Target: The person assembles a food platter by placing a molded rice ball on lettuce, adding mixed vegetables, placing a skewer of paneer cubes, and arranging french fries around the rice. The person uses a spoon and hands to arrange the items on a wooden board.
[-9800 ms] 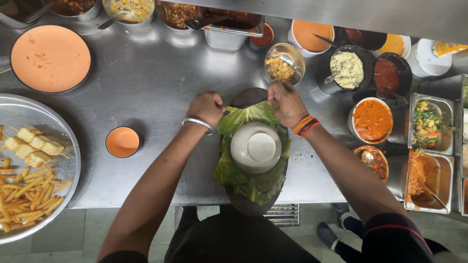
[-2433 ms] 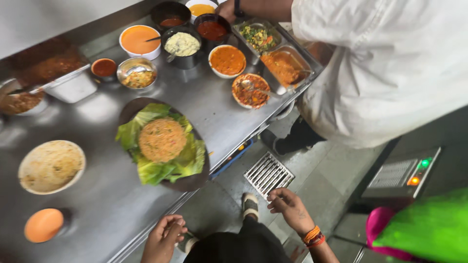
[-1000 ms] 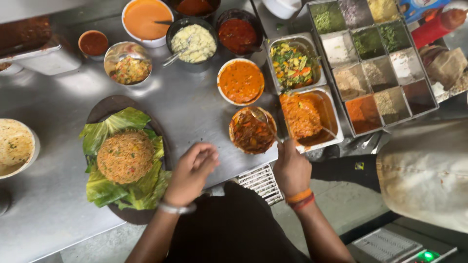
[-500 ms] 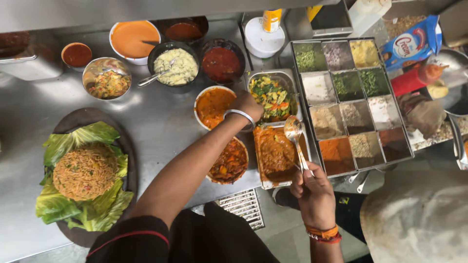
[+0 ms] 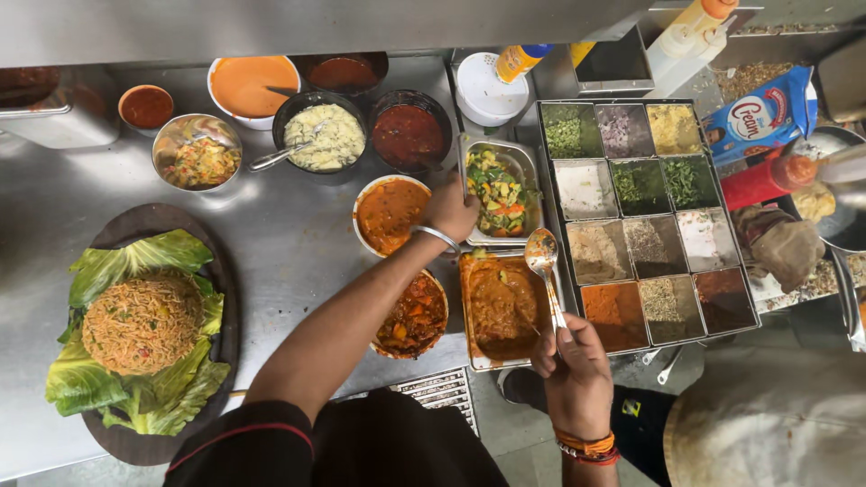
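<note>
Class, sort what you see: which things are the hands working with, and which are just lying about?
In use: right hand, spoon, left hand, vegetable tray.
Lying about: rice mound on leaves, spice grid, squeeze bottles, white lid.

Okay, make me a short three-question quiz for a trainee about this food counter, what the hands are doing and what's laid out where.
1. What does the right hand hold?
2. True or false: the left hand rests on the rice mound.
3. The rice mound sits on: A) green leaves B) the spice tray C) bare steel counter.

Key:
1. A metal spoon, bowl up, above the rectangular curry tray.
2. False. It is at the tray of mixed vegetables, far from the rice.
3. A, the leaves lie on a dark round plate.
</note>
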